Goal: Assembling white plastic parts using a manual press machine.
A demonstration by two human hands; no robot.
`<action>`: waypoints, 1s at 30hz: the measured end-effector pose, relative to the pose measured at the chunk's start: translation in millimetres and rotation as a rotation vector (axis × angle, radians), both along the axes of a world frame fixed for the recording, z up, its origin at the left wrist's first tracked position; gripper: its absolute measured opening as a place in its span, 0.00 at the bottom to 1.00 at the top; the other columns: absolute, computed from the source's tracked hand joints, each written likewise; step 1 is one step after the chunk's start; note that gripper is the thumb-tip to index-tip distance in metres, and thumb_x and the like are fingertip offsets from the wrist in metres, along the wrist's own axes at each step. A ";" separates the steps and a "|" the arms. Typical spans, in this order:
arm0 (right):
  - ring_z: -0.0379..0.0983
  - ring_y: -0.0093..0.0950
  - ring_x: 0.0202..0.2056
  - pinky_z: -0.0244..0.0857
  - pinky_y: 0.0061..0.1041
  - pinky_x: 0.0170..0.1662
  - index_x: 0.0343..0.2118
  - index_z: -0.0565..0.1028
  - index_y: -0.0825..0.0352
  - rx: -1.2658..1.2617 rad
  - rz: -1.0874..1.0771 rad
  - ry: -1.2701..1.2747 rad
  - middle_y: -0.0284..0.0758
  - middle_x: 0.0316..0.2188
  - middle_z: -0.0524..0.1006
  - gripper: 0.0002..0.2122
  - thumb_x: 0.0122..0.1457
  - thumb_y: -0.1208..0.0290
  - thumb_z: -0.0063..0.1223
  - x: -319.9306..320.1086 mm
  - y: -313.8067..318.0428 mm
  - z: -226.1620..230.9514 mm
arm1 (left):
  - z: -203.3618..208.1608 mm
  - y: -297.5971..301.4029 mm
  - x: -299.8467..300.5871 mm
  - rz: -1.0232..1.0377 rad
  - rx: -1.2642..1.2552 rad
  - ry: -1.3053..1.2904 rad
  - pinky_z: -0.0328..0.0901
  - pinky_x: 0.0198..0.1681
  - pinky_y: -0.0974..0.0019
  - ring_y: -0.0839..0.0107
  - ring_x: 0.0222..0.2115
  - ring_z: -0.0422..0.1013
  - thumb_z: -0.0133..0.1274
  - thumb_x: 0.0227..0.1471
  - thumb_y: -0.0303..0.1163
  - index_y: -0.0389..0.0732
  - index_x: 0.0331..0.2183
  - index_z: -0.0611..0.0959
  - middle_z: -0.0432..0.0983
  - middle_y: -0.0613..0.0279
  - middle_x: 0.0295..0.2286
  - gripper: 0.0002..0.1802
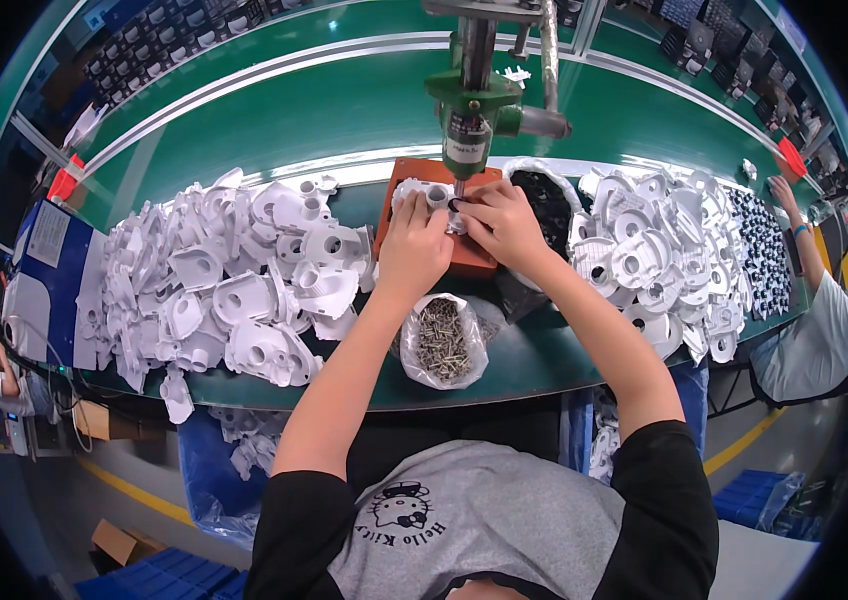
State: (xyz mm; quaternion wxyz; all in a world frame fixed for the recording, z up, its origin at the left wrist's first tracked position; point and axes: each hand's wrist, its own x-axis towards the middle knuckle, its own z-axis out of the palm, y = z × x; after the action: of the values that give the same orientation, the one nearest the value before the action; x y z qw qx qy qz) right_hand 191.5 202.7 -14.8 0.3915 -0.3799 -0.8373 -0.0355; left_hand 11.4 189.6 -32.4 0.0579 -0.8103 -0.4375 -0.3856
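Note:
A white plastic part (437,194) lies on an orange block (471,259) under the tip of a green bench press (465,120). My left hand (415,243) grips this part from its left side, fingers closed over it. From the right, my right hand (510,226) pinches a small black piece (455,205) against the part, close below the spindle. My fingers cover much of both pieces. Nearer to me, a clear bag of metal screws (444,340) stands on the green table, below and between my forearms.
White plastic parts are heaped on the left (206,270) and on the right (659,255). Beside the block is a bag of black pieces (542,205). Several dark small parts (762,250) stand at the far right, near another person's arm (802,235). Blue bins (214,480) sit below the table edge.

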 end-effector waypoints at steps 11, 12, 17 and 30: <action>0.68 0.35 0.43 0.59 0.32 0.46 0.35 0.78 0.65 -0.138 -0.077 -0.012 0.36 0.38 0.75 0.09 0.49 0.71 0.53 -5.9 -25.4 14.0 | 1.2 -0.1 -0.3 -0.002 0.002 -0.027 0.59 0.55 0.48 0.44 0.48 0.65 0.50 0.41 0.28 0.35 0.31 0.75 0.71 0.36 0.42 0.11; 0.68 0.36 0.44 0.59 0.33 0.47 0.35 0.77 0.66 -0.185 -0.093 -0.010 0.38 0.40 0.73 0.09 0.50 0.73 0.54 -5.6 -31.8 16.2 | 0.9 0.2 -0.3 -0.003 0.003 -0.027 0.59 0.55 0.48 0.44 0.48 0.66 0.50 0.41 0.29 0.35 0.31 0.75 0.71 0.36 0.42 0.11; 0.68 0.37 0.39 0.63 0.31 0.42 0.32 0.76 0.67 -0.275 0.107 0.087 0.38 0.35 0.71 0.08 0.47 0.77 0.56 -9.9 -66.3 28.2 | -1.2 2.4 -0.1 0.009 0.008 -0.001 0.59 0.55 0.48 0.44 0.48 0.66 0.50 0.41 0.29 0.35 0.31 0.75 0.72 0.36 0.42 0.11; 0.74 0.33 0.24 0.69 0.31 0.27 0.31 0.76 0.66 -0.324 0.182 -0.197 0.36 0.21 0.73 0.06 0.48 0.74 0.51 -42.0 -98.6 7.1 | -2.1 2.8 0.4 0.001 0.020 -0.039 0.60 0.54 0.48 0.44 0.46 0.68 0.50 0.41 0.28 0.33 0.31 0.75 0.73 0.36 0.40 0.12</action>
State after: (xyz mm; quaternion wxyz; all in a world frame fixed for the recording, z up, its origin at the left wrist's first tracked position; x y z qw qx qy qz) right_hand 149.4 104.2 -7.7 0.2430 -0.3554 -0.8972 0.0983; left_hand 11.8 192.4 -34.5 0.0576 -0.8019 -0.4349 -0.4056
